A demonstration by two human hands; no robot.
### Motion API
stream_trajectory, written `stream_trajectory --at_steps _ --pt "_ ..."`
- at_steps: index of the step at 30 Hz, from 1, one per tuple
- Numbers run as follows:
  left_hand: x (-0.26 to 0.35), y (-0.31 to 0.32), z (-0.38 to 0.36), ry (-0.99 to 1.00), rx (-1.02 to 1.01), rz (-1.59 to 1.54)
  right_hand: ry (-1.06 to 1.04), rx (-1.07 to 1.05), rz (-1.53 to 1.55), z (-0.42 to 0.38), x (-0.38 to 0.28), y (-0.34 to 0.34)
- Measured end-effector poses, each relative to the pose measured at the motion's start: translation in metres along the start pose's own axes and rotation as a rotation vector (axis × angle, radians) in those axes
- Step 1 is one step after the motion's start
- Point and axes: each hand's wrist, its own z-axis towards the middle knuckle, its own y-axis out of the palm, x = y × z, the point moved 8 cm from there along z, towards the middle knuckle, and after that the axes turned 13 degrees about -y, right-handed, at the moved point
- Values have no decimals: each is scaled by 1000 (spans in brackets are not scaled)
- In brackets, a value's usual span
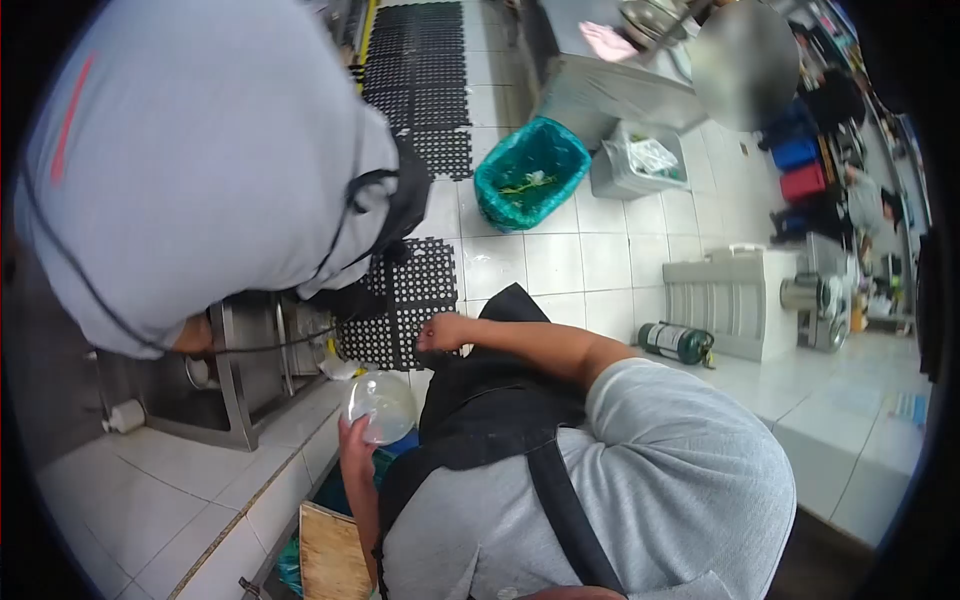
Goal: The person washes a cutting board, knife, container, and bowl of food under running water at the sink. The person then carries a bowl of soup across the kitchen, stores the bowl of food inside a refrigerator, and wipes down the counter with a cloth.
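Note:
My left hand (356, 436) grips the rim of a round, see-through plastic bowl (380, 408), with its fingers at the bowl's lower left side. The bowl is held low, beside the black apron (470, 400) on my body. My right arm reaches across my front. At its end my right hand (447, 332) is closed, above the black rubber mat (425, 275). Whatever its curled fingers hold, if anything, is too small or hidden to make out.
A person in a grey shirt (210, 150) bends over a metal stand (235, 370) close on the left. Ahead stand a green-lined bin (532, 175) and a grey bin (640, 175). A green gas cylinder (677, 343) lies on the tiles. A wooden board (333, 550) is below left.

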Motion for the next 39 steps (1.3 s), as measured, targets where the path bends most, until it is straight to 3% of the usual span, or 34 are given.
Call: stream_trajectory --at_steps 3,6,8,13,17,21,26,30,31,32,33,34,35,36,37,38,39 --pt "11 115 2 45 -130 115 264 247 48 -122 102 -39" --pt "20 251 13 85 -291 226 374 607 219 -273 176 -73" --pt "29 358 11 116 -406 285 430 831 249 -381 192 -95" --pt "74 627 -15 254 -604 440 552 1414 714 -608 197 -119" --pt "92 825 -23 185 -843 500 511 1637 858 -712 209 -124" --pt "91 962 -54 117 -781 481 484 1756 919 -779 224 -142" --pt "67 1076 -9 -27 -716 374 534 1845 1032 -842 286 -156" --pt "49 1160 37 -95 -871 433 659 1810 1125 -879 394 -135" --pt "46 1168 69 -128 -636 395 762 1802 1140 -889 401 -140" --pt "38 1177 109 -176 -610 422 884 1783 1183 -894 398 -126" --pt "29 1187 127 -145 -793 528 829 1568 1104 -901 474 -61" --pt "18 1177 162 -175 -583 581 711 1491 735 -905 556 17" --pt "3 1157 212 -291 -482 572 904 1462 819 -915 526 16" --pt "-14 1128 255 -397 -152 475 1040 1526 1007 -923 492 11" --pt "-31 1116 285 -402 -395 690 1133 1582 1168 -929 468 12" --pt "-39 1073 326 -465 -68 837 1188 1613 1278 -931 451 10" --pt "-47 1044 375 -454 -333 995 1188 1617 1300 -933 436 0"
